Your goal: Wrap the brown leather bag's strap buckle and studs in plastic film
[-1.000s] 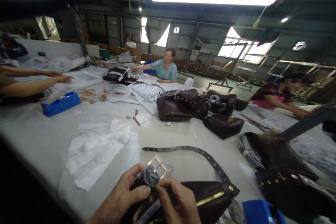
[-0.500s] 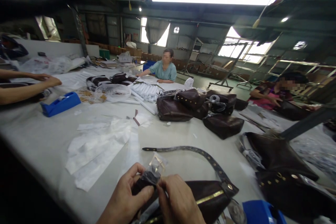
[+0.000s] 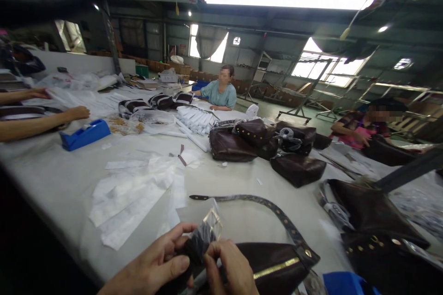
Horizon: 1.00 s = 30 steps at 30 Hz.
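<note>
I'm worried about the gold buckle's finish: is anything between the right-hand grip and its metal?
Yes: clear plastic film is wrapped around the gold buckle, covering its metal. The right-hand grip is at the wrapping just below the buckle in the picture; nothing else visible stands between them.

A blue tape dispenser [image 3: 85, 135] rests on the pale worktop [image 3: 235, 184], near loose white sheets [image 3: 138, 189]. Across from where I stand, a person in a teal top [image 3: 222, 95] is stationed behind heaped white rolls [image 3: 196, 120], as a fluorescent tube [image 3: 289, 1] glows overhead and bright windows [image 3: 346, 73] pierce the far wall.
</note>
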Tool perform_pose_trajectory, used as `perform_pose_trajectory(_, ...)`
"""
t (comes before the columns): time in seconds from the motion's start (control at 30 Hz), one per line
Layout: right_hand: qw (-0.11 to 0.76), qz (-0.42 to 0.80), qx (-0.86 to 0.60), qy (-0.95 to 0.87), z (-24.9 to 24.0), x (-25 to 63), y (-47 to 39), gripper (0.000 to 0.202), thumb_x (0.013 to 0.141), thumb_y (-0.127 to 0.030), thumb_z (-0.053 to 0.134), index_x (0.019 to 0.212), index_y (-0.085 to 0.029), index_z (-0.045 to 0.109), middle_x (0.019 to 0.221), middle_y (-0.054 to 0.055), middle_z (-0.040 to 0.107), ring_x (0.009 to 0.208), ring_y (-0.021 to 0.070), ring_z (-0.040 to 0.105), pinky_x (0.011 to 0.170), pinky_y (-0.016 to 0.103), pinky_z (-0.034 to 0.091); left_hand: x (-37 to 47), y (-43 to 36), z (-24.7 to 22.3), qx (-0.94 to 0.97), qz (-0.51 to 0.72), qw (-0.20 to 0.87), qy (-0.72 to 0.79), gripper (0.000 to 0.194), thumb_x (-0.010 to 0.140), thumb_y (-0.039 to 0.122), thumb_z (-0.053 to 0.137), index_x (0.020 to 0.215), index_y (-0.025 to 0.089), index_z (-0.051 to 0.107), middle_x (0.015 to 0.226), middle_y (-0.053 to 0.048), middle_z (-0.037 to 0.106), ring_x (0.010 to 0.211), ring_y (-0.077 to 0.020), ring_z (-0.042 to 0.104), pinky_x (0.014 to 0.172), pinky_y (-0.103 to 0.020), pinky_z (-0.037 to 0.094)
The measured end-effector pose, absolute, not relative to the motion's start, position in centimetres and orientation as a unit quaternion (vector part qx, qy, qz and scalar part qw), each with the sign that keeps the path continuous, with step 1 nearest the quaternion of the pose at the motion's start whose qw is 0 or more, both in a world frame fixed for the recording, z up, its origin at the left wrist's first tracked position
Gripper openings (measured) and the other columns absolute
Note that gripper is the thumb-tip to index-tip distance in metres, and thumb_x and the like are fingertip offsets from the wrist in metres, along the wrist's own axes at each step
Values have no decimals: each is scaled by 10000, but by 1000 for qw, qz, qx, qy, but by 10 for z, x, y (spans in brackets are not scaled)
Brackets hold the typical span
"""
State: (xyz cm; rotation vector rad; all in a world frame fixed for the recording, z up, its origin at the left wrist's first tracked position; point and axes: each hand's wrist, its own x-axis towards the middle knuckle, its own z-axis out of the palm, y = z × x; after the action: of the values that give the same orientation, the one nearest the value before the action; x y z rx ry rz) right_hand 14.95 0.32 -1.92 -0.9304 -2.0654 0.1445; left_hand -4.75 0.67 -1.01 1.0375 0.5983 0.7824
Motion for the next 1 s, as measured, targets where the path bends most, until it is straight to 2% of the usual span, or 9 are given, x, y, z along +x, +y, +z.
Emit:
perform_pose_trajectory(0.13,475,42,-383,-791,-29,148,2,72,938,-243,488,923,-202,545,660,-11,581,567,131,571,560,239,460,-46,7,-12,448,377,746,316,342,869,410,648,1113,204,526,1035,-72,643,782,-147,620,659,-229,482)
perform_pose_trajectory(0.23,481,4,-391,-785,-35,145,4,179,914,-304,569,1035,-172,574,693,11,600,562,136,569,537,239,461,-39,6,-20,453,388,726,343,360,846,453,664,1055,187,542,920,-62,663,735,-141,608,628,-211,464)
perform_pose_trajectory(0.3,471,3,-385,-794,-38,142,7,95,934,-230,521,966,-182,597,697,18,599,573,131,566,530,227,445,-35,5,-24,466,390,707,362,373,845,486,650,1041,184,547,865,-55,663,697,-134,590,605,-205,455)
perform_pose_trajectory(0.37,467,13,-381,-798,-40,140,9,145,945,-166,466,888,-189,598,676,14,585,578,126,560,535,217,430,-33,4,-25,479,393,689,377,371,853,502,630,1028,184,553,843,-49,663,670,-127,577,601,-205,454)
perform_pose_trajectory(0.47,468,45,-407,-783,-38,139,7,191,955,-181,446,827,-192,588,666,10,576,583,124,554,552,216,418,-31,2,-22,473,406,673,398,370,843,512,636,998,184,563,844,-48,669,667,-130,579,599,-203,461)
perform_pose_trajectory(0.67,479,304,-535,-626,-25,147,1,358,924,-448,503,722,-181,629,626,3,567,574,124,536,555,211,415,-32,-1,-16,420,474,671,386,392,807,496,683,990,173,559,855,-56,663,553,-106,565,518,-194,443)
perform_pose_trajectory(0.83,416,611,-496,-456,-20,142,9,544,719,-676,657,630,-143,590,485,-37,449,442,74,375,438,197,330,-34,-2,-20,453,453,671,374,392,829,495,657,1026,171,556,820,-58,659,628,-141,590,557,-209,464)
perform_pose_trajectory(0.9,422,634,-494,-420,-14,136,10,532,674,-658,712,627,-138,608,467,-37,463,427,73,392,450,202,365,-38,-2,-22,481,423,657,398,409,848,498,631,1085,175,552,814,-61,667,680,-164,607,593,-219,468)
perform_pose_trajectory(1.0,467,576,-518,-425,-5,126,8,479,657,-600,758,693,-127,687,563,22,608,549,147,562,568,249,482,-44,-6,-28,508,384,636,435,386,867,505,595,1037,159,608,777,-57,661,654,-154,585,588,-214,446)
